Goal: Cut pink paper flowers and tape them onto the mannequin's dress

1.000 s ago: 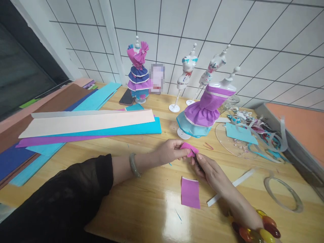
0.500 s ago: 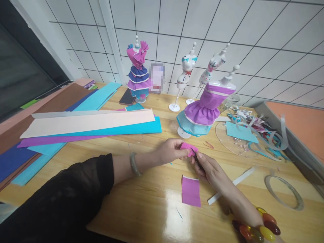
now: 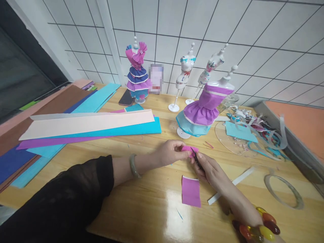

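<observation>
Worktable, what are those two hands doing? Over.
Left hand pinching pink piece. Right hand gripping dark tool, tip at the piece. Purple-dressed mannequin beyond the hands, not between them.

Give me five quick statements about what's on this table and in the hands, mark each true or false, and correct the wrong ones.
1. The left hand pinches a pink piece. True.
2. The right hand holds a dark tool with its tip at the pink piece. True.
3. The left wrist is bare. False: a bangle is around it.
4. A purple rectangle lies on the table, with a white strip along its far edge. True.
5. The dress nearest the hands is all yellow. False: it is mostly purple above and light blue below.
</observation>
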Demonstrator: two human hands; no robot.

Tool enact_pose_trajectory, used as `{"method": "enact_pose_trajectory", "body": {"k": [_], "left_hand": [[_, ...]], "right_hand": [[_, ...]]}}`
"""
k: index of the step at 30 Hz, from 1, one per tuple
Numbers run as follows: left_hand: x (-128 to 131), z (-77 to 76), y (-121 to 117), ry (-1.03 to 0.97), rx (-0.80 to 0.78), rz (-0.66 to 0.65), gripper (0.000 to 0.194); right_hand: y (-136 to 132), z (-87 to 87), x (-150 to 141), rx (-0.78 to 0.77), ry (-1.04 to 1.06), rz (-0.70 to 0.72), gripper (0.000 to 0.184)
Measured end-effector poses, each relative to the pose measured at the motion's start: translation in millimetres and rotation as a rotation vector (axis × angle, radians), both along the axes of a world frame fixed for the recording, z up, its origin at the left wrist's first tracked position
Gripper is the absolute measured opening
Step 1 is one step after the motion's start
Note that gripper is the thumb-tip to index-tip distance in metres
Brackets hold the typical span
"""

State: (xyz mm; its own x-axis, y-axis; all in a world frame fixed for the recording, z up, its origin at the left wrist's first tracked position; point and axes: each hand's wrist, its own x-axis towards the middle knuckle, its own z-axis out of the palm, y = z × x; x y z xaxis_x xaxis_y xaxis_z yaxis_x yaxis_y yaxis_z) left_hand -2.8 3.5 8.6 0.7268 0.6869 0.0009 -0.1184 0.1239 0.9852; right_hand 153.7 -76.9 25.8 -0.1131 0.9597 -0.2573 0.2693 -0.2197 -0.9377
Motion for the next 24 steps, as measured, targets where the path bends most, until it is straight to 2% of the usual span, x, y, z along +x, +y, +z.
{"method": "enact_pose_trajectory", "body": {"k": [8, 18, 24], "left_hand": [[0.0, -3.6, 0.3, 0.035, 0.009, 0.009, 0.026], [-0.5, -1.1, 0.8, 0.036, -0.007, -0.032, 0.023], [-0.2, 0.0, 0.5, 0.104, 0.019, -0.025, 0.022]], "right_hand": [[0.0, 0.7, 0.1, -0.001, 0.000, -0.004, 0.043], [-0.2, -1.0, 0.9, 0.013, -0.001, -0.004, 0.042], [0.2, -0.6, -0.1, -0.005, 0.021, -0.002, 0.041]]}}
